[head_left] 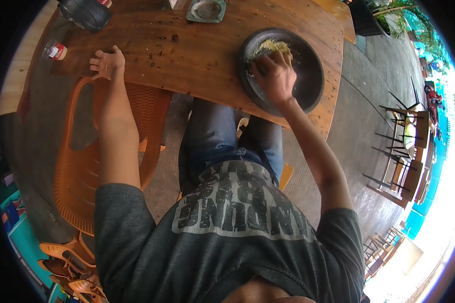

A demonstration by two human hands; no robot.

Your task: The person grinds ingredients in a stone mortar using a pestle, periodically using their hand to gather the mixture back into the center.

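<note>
My right hand (276, 78) reaches down into a wide dark stone mortar (308, 83) on the wooden table. Its fingers curl down over something at the bottom, which the hand hides. A yellow-green crumbly mash (274, 46) lies against the mortar's far wall, touching my fingertips. My left hand (107, 62) rests by the table's near edge at the left, its palm turned up and fingers loosely spread, with nothing in it. A small jar with a red and white label (56, 51) stands a little left of it.
An orange plastic chair (78, 174) sits under my left arm. On the wooden table (202, 65) are a square ashtray (206, 10) and a dark rounded container (84, 13). A potted plant (397, 15) and stacked wooden chairs (407, 151) stand off to the right.
</note>
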